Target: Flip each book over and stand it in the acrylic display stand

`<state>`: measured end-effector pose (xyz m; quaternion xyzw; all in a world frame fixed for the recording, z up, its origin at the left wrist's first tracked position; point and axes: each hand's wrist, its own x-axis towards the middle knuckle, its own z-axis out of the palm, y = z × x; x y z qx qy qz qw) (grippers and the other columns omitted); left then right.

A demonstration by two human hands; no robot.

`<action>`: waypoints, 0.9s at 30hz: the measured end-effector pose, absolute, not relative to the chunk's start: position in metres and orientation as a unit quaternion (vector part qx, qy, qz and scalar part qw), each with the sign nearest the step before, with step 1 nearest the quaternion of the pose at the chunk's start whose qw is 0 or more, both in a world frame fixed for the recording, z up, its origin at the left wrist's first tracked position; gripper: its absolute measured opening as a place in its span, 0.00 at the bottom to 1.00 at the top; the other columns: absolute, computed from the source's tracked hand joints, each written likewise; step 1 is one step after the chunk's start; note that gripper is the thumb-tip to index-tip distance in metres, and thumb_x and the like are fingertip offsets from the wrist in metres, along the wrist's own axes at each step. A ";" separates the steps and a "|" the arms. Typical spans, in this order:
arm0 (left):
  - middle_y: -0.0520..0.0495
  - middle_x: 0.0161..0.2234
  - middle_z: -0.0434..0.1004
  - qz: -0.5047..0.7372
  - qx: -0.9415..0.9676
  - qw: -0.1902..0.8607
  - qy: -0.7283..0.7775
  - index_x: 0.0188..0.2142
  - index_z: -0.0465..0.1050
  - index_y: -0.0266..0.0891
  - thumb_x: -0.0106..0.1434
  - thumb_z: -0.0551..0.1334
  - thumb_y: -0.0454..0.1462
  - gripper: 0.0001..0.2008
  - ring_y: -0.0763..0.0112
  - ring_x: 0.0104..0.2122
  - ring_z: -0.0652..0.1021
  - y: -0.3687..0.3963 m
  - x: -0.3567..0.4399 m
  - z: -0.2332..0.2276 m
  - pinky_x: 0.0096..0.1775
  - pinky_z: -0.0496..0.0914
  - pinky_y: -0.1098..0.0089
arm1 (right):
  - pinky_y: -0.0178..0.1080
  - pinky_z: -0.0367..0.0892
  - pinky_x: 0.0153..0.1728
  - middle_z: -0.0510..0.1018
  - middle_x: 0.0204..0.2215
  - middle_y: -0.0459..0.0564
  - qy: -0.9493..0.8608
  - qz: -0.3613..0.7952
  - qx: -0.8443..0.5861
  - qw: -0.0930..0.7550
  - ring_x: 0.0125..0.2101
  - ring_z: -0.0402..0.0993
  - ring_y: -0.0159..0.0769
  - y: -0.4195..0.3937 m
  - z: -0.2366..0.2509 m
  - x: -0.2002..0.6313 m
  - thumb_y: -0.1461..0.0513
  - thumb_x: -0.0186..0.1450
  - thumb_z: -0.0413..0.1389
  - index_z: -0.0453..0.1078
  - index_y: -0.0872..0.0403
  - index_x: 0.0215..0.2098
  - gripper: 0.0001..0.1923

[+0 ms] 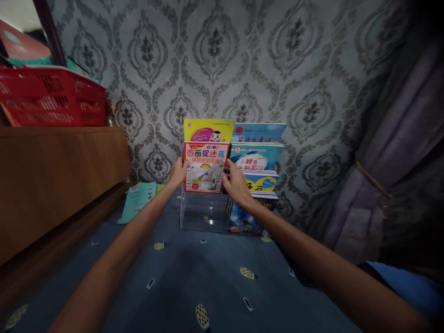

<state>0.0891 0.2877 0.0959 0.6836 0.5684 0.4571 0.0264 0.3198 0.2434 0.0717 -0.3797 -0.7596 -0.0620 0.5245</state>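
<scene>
Both my hands hold a red-and-white children's book upright against a clear acrylic display rack. My left hand grips the book's left edge and my right hand grips its right edge. Behind it in the rack's left column stands a yellow book. The right column holds a stepped stack of blue and yellow books, with a dark blue one lowest. The rack's lower left tiers show only clear plastic.
A teal booklet lies on the blue patterned bedspread left of the rack. A wooden headboard shelf runs along the left with a red plastic basket on top. A tied grey curtain hangs at right. Patterned wallpaper is behind.
</scene>
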 end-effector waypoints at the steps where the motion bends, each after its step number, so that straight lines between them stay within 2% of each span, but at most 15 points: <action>1: 0.34 0.46 0.79 0.453 0.678 0.024 0.578 0.45 0.69 0.34 0.72 0.50 0.38 0.13 0.52 0.46 0.79 0.290 0.091 0.098 0.47 0.71 0.58 | 0.58 0.73 0.50 0.73 0.57 0.65 -0.756 -0.053 -0.385 0.526 0.55 0.73 0.53 0.243 0.071 0.320 0.62 0.67 0.47 0.57 0.55 0.65 0.28; 5: 0.33 0.47 0.79 0.434 0.676 0.007 0.595 0.46 0.69 0.35 0.72 0.50 0.38 0.12 0.51 0.49 0.78 0.291 0.095 0.103 0.49 0.70 0.58 | 0.58 0.74 0.50 0.74 0.55 0.63 -0.754 -0.032 -0.401 0.519 0.55 0.72 0.53 0.244 0.069 0.321 0.62 0.65 0.49 0.60 0.53 0.65 0.28; 9: 0.31 0.48 0.78 0.412 0.687 -0.009 0.598 0.46 0.69 0.36 0.72 0.51 0.38 0.12 0.50 0.52 0.77 0.288 0.094 0.101 0.52 0.68 0.58 | 0.58 0.74 0.50 0.74 0.54 0.63 -0.753 -0.037 -0.412 0.512 0.55 0.72 0.54 0.246 0.066 0.320 0.62 0.64 0.50 0.61 0.55 0.64 0.29; 16: 0.32 0.46 0.79 0.395 0.687 -0.009 0.610 0.47 0.69 0.37 0.72 0.50 0.39 0.12 0.52 0.51 0.78 0.287 0.096 0.095 0.51 0.68 0.61 | 0.59 0.73 0.51 0.74 0.56 0.62 -0.752 -0.042 -0.409 0.515 0.55 0.72 0.54 0.244 0.066 0.316 0.62 0.64 0.49 0.61 0.54 0.65 0.30; 27: 0.31 0.51 0.76 0.392 0.693 0.022 0.605 0.46 0.71 0.35 0.71 0.50 0.38 0.13 0.52 0.53 0.76 0.282 0.092 0.097 0.52 0.68 0.60 | 0.58 0.73 0.51 0.73 0.57 0.65 -0.758 -0.028 -0.419 0.499 0.57 0.70 0.54 0.239 0.067 0.318 0.61 0.64 0.49 0.60 0.57 0.65 0.30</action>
